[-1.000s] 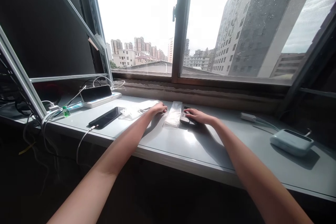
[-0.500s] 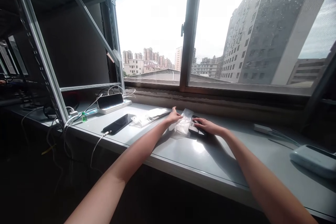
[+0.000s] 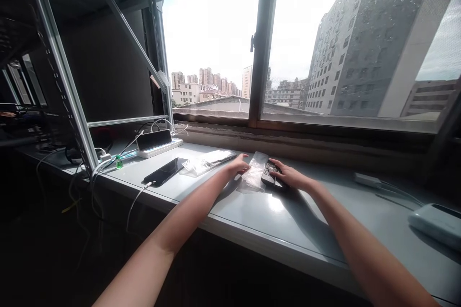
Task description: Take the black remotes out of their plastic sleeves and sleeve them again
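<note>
Grasping black keypad device [image 3: 267, 176] by right side with right hand [image 3: 288, 176], keys now more exposed: likely shifted from covering to holding. Keeping left hand [image 3: 238, 165] uncurled beside clear bag [image 3: 255, 175]. Find device just right of bag; can't tell if off desk [image 3: 248, 208].

The glossy, pale desk [image 3: 389, 226] bears, from the left, a green bottle [image 3: 118, 162], a white power strip [image 3: 158, 150], a phone [image 3: 165, 171], a plastic bag [image 3: 207, 160], a second bag [image 3: 254, 175] with a remote [image 3: 269, 173] just beside it, a white adapter [image 3: 366, 180] and a pale-blue case [image 3: 436, 224].
</note>
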Demonstrator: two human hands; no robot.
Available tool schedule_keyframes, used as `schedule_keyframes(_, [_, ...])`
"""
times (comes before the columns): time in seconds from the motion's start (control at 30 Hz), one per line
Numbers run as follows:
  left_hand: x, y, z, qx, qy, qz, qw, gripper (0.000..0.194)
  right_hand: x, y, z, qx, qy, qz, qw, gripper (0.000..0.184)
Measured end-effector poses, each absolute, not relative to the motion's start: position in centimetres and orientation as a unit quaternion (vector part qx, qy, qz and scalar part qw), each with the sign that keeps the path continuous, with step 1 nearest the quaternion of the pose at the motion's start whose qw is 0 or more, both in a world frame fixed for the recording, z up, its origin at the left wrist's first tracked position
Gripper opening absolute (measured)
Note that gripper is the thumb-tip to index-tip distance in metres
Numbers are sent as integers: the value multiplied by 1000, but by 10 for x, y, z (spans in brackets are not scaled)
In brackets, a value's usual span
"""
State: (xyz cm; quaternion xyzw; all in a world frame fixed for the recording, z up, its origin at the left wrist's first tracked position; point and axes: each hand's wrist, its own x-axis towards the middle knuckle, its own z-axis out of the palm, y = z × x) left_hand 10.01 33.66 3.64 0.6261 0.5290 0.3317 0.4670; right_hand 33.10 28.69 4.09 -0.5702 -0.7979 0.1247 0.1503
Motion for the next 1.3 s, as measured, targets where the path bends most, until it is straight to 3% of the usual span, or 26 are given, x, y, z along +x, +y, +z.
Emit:
schedule_keyframes(0.23, [85,344,39,617,558,315,458,61,331,285,43,-538,-819,138,142,60])
schedule_keyframes(0.5, [63,342,47,685,610,297,267,33,334,289,38,-528,-816,165,167,59])
schedule_keyframes(0.73, [65,340,51,710,605,278,230,55,316,297,33,-535,-796,141,245,46])
schedule_keyframes(0.93, [69,338,57,718,627,228,200,64,315,298,34,-598,-750,139,247,54])
schedule_keyframes(1.1, [75,330,63,723,643,196,158,60,323,300,30,-597,-751,196,203,68])
schedule_keyframes(1.3, [82,333,63,713,677,153,99,49,322,309,26,-607,-744,193,201,64])
